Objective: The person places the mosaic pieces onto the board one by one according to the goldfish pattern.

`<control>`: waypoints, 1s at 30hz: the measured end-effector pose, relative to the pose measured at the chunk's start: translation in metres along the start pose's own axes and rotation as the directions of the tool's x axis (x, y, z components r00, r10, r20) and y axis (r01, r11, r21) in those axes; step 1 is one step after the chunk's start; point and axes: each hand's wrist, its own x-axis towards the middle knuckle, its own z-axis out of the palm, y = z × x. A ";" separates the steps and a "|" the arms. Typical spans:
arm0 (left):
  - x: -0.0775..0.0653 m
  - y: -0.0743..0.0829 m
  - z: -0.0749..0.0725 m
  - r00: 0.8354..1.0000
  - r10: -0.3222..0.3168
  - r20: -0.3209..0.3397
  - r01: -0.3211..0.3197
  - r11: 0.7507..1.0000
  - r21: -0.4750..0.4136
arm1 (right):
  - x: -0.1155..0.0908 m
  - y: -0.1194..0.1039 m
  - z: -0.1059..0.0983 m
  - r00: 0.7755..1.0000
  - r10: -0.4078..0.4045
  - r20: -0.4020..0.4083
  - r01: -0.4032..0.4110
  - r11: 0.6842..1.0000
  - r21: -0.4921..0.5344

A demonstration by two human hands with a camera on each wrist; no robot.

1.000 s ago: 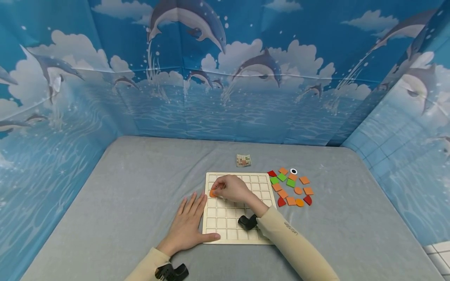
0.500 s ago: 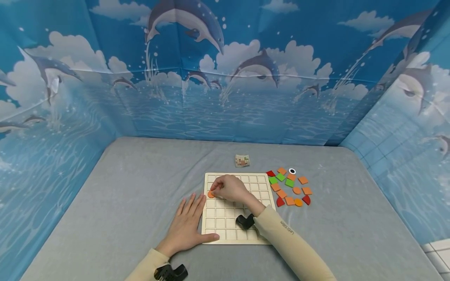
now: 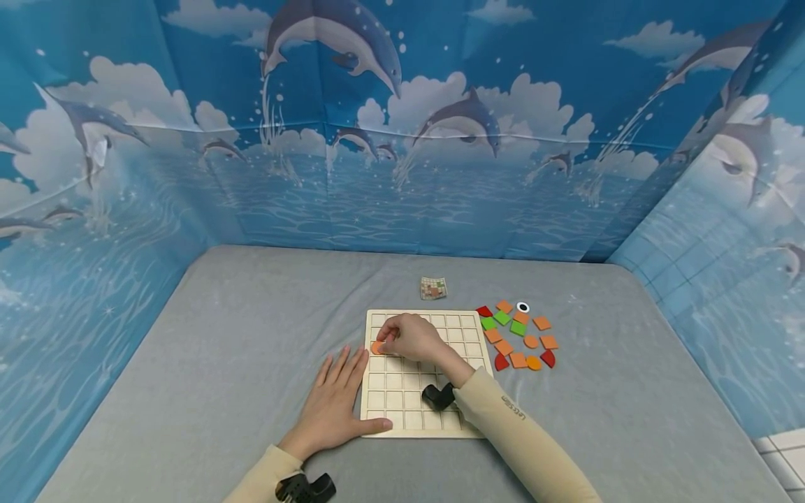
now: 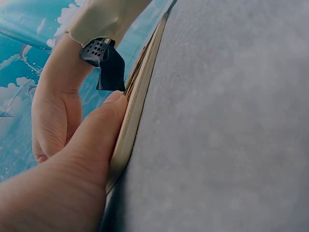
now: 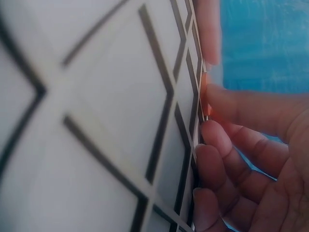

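A pale wooden board (image 3: 395, 381) with a grid of square recesses lies flat in the head view. My right hand (image 3: 411, 337) is over its upper left part, with thumb and fingers pinching an orange round piece (image 3: 376, 347) at a cell of the left column. In the right wrist view the thumb presses on this orange piece (image 5: 204, 92), and part of it is hidden by the fingers. My left hand (image 3: 336, 405) rests spread on the cloth along the board's left side. Its thumb (image 4: 99, 125) lies on the board's rim near the front corner.
Several loose flat pieces lie right of the board: orange squares (image 3: 542, 323), green ones (image 3: 518, 327), red quarter-rounds (image 3: 548, 358), orange rounds (image 3: 533, 362) and a white disc with a dark centre (image 3: 523, 307). A small patterned card (image 3: 433, 288) lies behind the board on the grey cloth (image 3: 270, 314).
The view shifted slightly. My right hand stays at the orange round piece on the board, with only a tiny shift of its fingers. The left hand has not moved.
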 end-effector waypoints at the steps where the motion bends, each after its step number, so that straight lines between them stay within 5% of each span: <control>1: 0.000 0.000 0.000 1.000 0.001 -0.001 -0.001 1.000 0.000 | 0.000 0.000 0.000 1.000 -0.001 0.000 0.001 1.000 -0.003; 30: 0.000 0.000 0.001 1.000 -0.005 0.010 0.005 1.000 -0.015 | -0.005 0.003 0.000 1.000 -0.007 0.018 0.008 0.999 -0.040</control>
